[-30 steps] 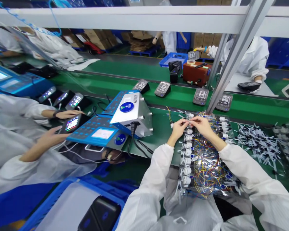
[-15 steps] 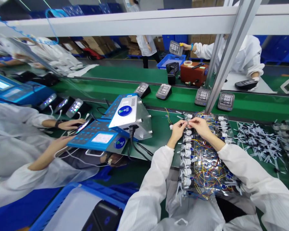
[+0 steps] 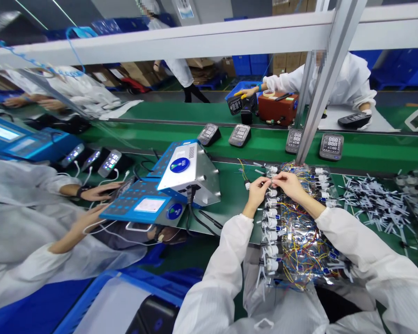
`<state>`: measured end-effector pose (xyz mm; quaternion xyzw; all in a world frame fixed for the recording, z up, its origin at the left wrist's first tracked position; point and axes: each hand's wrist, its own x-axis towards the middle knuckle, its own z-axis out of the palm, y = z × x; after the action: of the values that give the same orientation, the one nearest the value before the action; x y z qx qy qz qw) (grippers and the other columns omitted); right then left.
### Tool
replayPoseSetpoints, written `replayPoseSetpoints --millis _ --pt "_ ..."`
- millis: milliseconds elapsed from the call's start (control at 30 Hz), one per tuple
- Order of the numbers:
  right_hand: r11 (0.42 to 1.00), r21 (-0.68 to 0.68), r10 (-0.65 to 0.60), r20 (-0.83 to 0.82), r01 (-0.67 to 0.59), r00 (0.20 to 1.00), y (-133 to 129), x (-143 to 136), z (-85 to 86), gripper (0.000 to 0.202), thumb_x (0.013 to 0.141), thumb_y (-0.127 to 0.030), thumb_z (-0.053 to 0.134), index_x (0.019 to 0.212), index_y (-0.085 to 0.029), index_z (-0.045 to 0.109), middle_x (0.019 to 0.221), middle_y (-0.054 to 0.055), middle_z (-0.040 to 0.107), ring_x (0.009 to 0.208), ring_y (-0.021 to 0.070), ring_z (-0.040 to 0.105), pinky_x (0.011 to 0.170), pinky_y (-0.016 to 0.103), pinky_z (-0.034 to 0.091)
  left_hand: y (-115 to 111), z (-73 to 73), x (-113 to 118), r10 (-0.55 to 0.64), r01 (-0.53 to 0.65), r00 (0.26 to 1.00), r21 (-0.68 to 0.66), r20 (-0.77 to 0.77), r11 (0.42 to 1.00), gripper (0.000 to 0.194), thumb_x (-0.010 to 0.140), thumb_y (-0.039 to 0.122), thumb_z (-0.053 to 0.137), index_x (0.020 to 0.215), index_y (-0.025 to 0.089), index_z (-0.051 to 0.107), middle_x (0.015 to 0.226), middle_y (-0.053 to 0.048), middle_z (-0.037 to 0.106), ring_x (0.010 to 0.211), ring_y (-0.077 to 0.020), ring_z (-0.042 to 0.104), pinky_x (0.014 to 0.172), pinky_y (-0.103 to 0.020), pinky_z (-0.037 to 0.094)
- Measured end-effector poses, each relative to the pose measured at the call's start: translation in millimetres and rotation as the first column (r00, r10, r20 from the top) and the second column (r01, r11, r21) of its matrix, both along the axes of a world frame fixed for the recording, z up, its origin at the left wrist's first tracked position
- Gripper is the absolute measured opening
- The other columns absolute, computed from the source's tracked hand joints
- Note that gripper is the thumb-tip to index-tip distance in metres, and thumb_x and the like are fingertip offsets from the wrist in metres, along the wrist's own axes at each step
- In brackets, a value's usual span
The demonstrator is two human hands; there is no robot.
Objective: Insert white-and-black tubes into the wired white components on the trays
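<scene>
My left hand (image 3: 258, 192) and my right hand (image 3: 290, 184) meet fingertip to fingertip over the top left of a wired batch. Both are pinched closed on something too small to make out. Beneath and below them lies a clear plastic sheet (image 3: 301, 241) covered with yellow, red and blue wires. White cylindrical parts (image 3: 271, 236) line its left side, and more (image 3: 322, 178) sit along its right. A single white part (image 3: 247, 185) with yellow wires lies just left of my left hand.
Black-and-white strips (image 3: 376, 202) are heaped at the right. A silver-and-blue machine (image 3: 191, 174) with black cables stands left. Display units (image 3: 239, 135) sit on the green conveyor (image 3: 264, 148). A metal post (image 3: 329, 83) rises beyond my hands. Co-workers are at left and across.
My hands stay together in nearly the same place. Across the line, a co-worker's yellow-gloved hand has lowered a display unit leftward. A walking person has moved left, and the conveyor units have shifted slightly right.
</scene>
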<state>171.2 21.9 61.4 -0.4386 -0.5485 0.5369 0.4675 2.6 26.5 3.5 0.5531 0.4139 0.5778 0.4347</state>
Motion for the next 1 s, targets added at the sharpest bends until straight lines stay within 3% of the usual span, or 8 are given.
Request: replayPoseSetpoints --millis 200,433,567,700,1000 --pt "0.998 0.044 0.032 0.062 -0.035 0.998 0.5 0.3 3.0 0.029 0.076 -0.045 0.079 0.082 -0.019 0.07 0.074 0.005 0.073 0.069 0.021 0.07 0.072 0.036 0.057 -2.0 -3.0 0.6 0.031 -0.031 1.0 -0.018 -0.004 0.999 0.022 0.086 0.04 0.075 0.085 0.018 0.077 0.087 -0.006 0.074 0.081 -0.0192 0.065 0.077 -0.031 0.051" --pt "0.995 0.089 0.021 0.124 -0.032 0.992 3.1 -0.2 -7.2 0.024 0.079 -0.041 0.076 0.082 -0.018 0.071 0.072 0.005 0.073 0.068 0.0206 0.069 0.068 0.034 0.056 -2.9 -4.8 1.6 0.036 -0.036 0.999 0.001 -0.032 0.999 0.022 0.087 0.039 0.076 0.086 0.018 0.079 0.089 -0.007 0.076 0.084 -0.0196 0.067 0.08 -0.031 0.052" --pt "0.999 0.049 0.002 0.042 -0.004 0.999 3.1 -3.2 -10.6 0.023 0.077 -0.039 0.078 0.082 -0.018 0.071 0.073 0.004 0.073 0.068 0.0197 0.069 0.07 0.033 0.057 -0.7 -5.7 0.2 0.016 -0.014 0.999 0.03 -0.043 0.999 0.022 0.089 0.038 0.075 0.089 0.017 0.08 0.091 -0.008 0.077 0.086 -0.0192 0.069 0.083 -0.032 0.053" --pt "1.0 -0.003 -0.011 -0.075 0.01 0.997 2.9 -1.1 -8.7 0.029 0.074 -0.04 0.082 0.088 -0.019 0.07 0.076 0.004 0.075 0.072 0.0205 0.072 0.075 0.034 0.06 2.1 -5.1 -2.5 0.03 -0.027 0.999 0.068 -0.042 0.997 0.023 0.088 0.038 0.076 0.091 0.016 0.08 0.09 -0.007 0.077 0.083 -0.0183 0.069 0.081 -0.031 0.054" --pt "0.999 0.042 0.02 -0.016 -0.019 1.0 4.3 5.0 -9.5 0.026 0.076 -0.042 0.082 0.082 -0.02 0.07 0.075 0.004 0.075 0.073 0.0219 0.073 0.077 0.036 0.061 -0.7 -0.6 -3.9 0.075 -0.03 0.982 0.248 -0.173 0.968 0.018 0.093 0.034 0.073 0.088 0.019 0.08 0.088 -0.007 0.077 0.085 -0.019 0.07 0.083 -0.034 0.055"
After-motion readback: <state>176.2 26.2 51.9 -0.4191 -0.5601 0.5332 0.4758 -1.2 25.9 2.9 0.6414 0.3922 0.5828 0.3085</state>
